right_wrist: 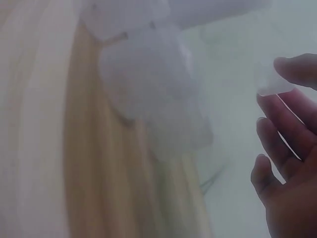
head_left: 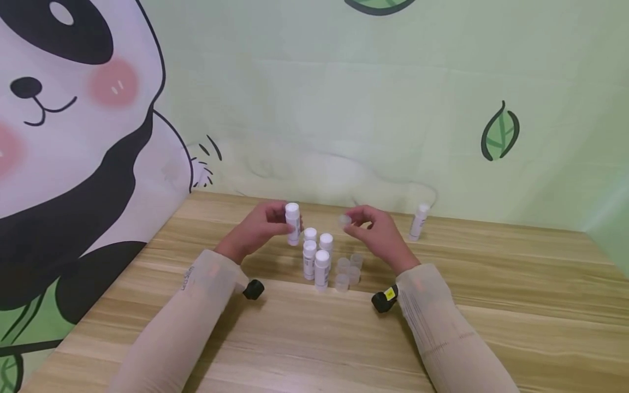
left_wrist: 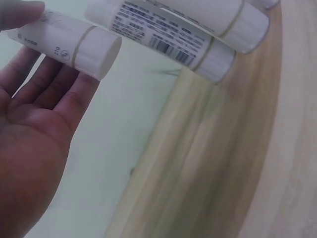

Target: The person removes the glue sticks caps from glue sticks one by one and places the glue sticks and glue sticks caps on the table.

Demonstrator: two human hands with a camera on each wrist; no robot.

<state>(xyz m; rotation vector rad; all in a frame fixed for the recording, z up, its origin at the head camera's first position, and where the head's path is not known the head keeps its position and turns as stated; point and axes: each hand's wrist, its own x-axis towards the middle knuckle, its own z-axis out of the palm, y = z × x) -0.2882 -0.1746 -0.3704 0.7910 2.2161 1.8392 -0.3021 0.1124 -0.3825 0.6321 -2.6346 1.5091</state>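
Note:
My left hand [head_left: 262, 226] grips a white glue stick [head_left: 292, 232] upright between thumb and fingers, raised at the left of the group. In the left wrist view that glue stick [left_wrist: 69, 42] lies across the fingers, its label partly under the thumb. Several white glue sticks [head_left: 321, 270] stand uncapped-looking, close together between the hands. With thumb and fingertips my right hand [head_left: 378, 232] pinches a small translucent cap [head_left: 344, 221] above the table. Below it, several translucent caps [head_left: 342, 282] stand in a cluster beside the glue sticks.
Another white glue stick [head_left: 419, 222] stands alone at the back right, by the wall. The wooden table [head_left: 314, 338] ends at a pale green wall covering [head_left: 314, 109] with a panda print. Wrist cameras [head_left: 385, 299] hang under both sleeves.

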